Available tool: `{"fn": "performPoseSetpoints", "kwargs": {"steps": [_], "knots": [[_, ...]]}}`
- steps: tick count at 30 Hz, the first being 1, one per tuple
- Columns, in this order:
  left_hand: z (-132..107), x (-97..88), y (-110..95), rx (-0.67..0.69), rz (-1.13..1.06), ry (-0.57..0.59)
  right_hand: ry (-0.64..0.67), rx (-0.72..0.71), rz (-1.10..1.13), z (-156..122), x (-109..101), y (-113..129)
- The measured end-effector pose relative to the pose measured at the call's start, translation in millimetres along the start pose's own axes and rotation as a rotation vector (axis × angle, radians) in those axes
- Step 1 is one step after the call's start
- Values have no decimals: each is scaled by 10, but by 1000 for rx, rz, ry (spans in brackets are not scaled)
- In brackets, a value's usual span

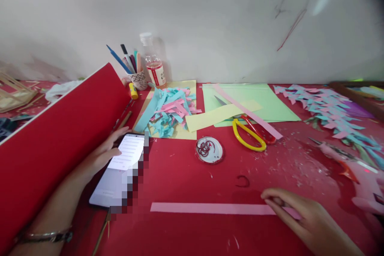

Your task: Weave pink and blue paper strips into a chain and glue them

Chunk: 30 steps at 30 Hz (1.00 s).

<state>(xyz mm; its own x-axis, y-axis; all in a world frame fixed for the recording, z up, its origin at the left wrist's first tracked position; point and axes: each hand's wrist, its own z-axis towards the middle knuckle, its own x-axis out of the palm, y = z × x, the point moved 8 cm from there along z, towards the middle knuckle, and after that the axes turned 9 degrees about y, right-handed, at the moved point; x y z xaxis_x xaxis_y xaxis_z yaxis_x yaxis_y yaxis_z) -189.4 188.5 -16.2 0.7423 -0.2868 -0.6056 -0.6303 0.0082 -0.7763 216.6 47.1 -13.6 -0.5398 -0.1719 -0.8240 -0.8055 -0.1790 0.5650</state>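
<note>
My left hand (103, 155) grips the upper left edge of a smartphone (123, 164), its thumb over the lit screen. Part of the phone is blurred out by blocks. Toward the lower right, my right hand (297, 210) has thumb and finger tips brought together; anything between them is hidden. Beneath that hand runs a long pink paper strip (210, 208), flat on the red table, partly covered by the fingers. A short dark red curved piece of cord (243, 181) lies just beyond the fingertips. Farther off sits a white lid (218, 154) with more dark red cord in it.
Cut blue and pink paper pieces (174, 108) are heaped on yellow paper. Yellow-and-red-handled scissors (249, 142) lie by green sheets (270, 104). A glue gun (357, 172) and paper garland (327, 108) are right. A bottle (156, 74), pen cup (138, 80) and red board (66, 120) stand left.
</note>
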Motion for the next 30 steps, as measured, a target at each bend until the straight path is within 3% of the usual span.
{"fn": "performPoseSetpoints", "kwargs": {"steps": [4,12,18,22,26,30], "knots": [[23,56,110,9,-121,115,29,29,11,2,17,-28],[-26,74,20,-57,6,72,37,32,12,-12,22,-27],[30,52,34,-51,-5,-72,18,21,5,-4,9,5],[-3,55,27,-82,-62,-40,24,17,6,-12,5,13],[-34,78,-51,-29,9,53,28,30,14,-14,9,-3],[-9,38,-4,-62,67,-16,39,38,21,-7,20,-12]]}}
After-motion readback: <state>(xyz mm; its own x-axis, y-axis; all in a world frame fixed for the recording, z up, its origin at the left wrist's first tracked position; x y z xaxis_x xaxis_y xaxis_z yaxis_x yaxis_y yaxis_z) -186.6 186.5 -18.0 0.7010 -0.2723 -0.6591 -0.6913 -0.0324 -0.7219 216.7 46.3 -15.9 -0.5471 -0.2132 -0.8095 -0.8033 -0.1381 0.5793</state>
